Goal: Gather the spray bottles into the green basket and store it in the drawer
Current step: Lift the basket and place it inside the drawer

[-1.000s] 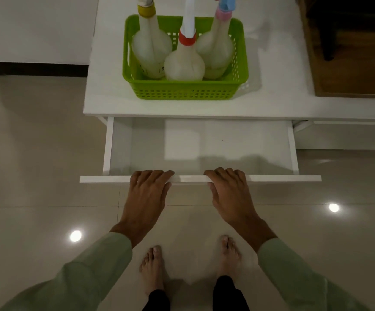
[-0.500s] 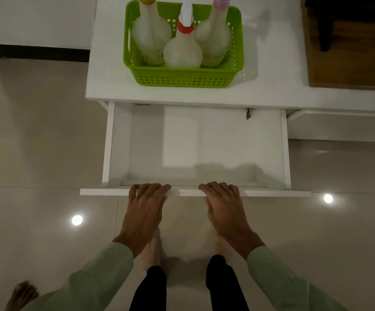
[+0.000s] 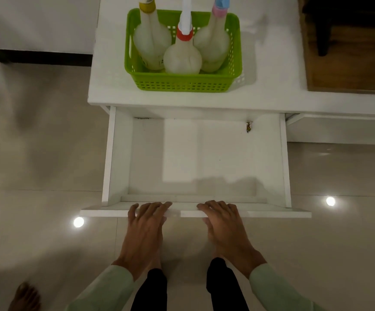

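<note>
— What are your hands doing?
— My left hand (image 3: 145,223) and right hand (image 3: 223,222) are resting flat, fingers spread over the front edge of the drawer (image 3: 195,213), gripping nothing.
— And the bottles?
— Three spray bottles (image 3: 183,57) are standing in the green basket (image 3: 183,83) on the counter (image 3: 271,95), behind the open drawer.

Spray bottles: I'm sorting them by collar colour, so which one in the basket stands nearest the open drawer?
The red-collared spray bottle, front and centre in the green basket. The yellow-collared and pink-collared bottles stand behind it.
</note>
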Demonstrator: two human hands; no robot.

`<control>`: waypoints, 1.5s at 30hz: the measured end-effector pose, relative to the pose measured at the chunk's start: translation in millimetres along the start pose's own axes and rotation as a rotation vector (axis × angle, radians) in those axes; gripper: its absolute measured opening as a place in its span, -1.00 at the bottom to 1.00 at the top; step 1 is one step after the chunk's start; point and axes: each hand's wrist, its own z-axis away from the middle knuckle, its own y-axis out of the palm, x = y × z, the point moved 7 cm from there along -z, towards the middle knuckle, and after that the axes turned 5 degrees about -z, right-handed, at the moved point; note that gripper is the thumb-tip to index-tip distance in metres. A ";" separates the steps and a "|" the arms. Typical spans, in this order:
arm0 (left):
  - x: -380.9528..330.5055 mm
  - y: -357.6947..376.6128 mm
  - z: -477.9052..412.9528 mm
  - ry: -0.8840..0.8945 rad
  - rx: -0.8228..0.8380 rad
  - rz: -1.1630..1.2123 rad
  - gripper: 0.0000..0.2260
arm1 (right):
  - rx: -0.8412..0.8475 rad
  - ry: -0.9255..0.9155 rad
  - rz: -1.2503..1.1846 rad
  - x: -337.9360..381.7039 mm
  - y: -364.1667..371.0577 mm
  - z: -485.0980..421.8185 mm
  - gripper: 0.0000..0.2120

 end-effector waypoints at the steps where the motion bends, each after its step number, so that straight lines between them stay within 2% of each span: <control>1: -1.2 -1.4 -1.8 0.005 0.024 0.028 -0.59 | 0.026 -0.001 -0.044 0.6 -2.6 -2.2 -0.62; 4: -9.7 -17.9 -11.6 0.053 0.033 0.155 -0.54 | 0.027 -0.009 -0.160 6.0 -23.6 -13.3 -0.56; 6: -16.2 -41.2 -25.2 0.074 -0.025 0.208 -0.54 | -0.058 0.001 -0.244 10.3 -50.7 -24.9 -0.55; 12: -15.8 -132.6 -99.8 -0.008 -0.357 0.448 -0.62 | -0.507 0.061 -0.598 12.8 -163.6 -80.0 -0.69; 15: -8.3 -179.8 -139.4 -0.060 -0.569 0.549 -0.62 | -0.651 0.084 -0.667 12.8 -209.7 -115.8 -0.66; 18: 1.8 -212.0 -178.4 -0.115 -0.685 0.598 -0.57 | -0.731 0.150 -0.720 5.9 -238.8 -150.5 -0.55; 20: 9.9 -222.7 -203.3 -0.171 -0.685 0.580 -0.50 | -0.708 0.228 -0.766 -3.2 -248.4 -175.3 -0.44; 23: 23.6 -222.6 -235.5 -0.283 -0.578 0.570 -0.41 | -0.581 0.356 -0.827 -16.7 -251.2 -209.6 -0.31; 26: 34.8 -213.8 -261.9 -0.363 -0.414 0.595 -0.40 | -0.466 0.402 -0.847 -22.6 -248.3 -234.0 -0.31; 28: 38.5 -212.6 -272.4 -0.364 -0.366 0.572 -0.45 | -0.439 0.382 -0.812 -22.5 -248.4 -243.3 -0.37; 32: 45.7 -215.2 -278.8 -0.392 -0.400 0.568 -0.49 | -0.478 0.380 -0.734 -25.5 -251.5 -248.3 -0.47; 37: 46.4 -214.6 -263.8 -0.404 -0.423 0.631 -0.47 | -0.487 0.364 -0.710 -31.8 -249.4 -233.5 -0.45; 45: 22.9 -197.3 -174.5 -0.335 -0.432 0.735 -0.48 | -0.499 0.290 -0.736 -36.7 -230.9 -148.9 -0.45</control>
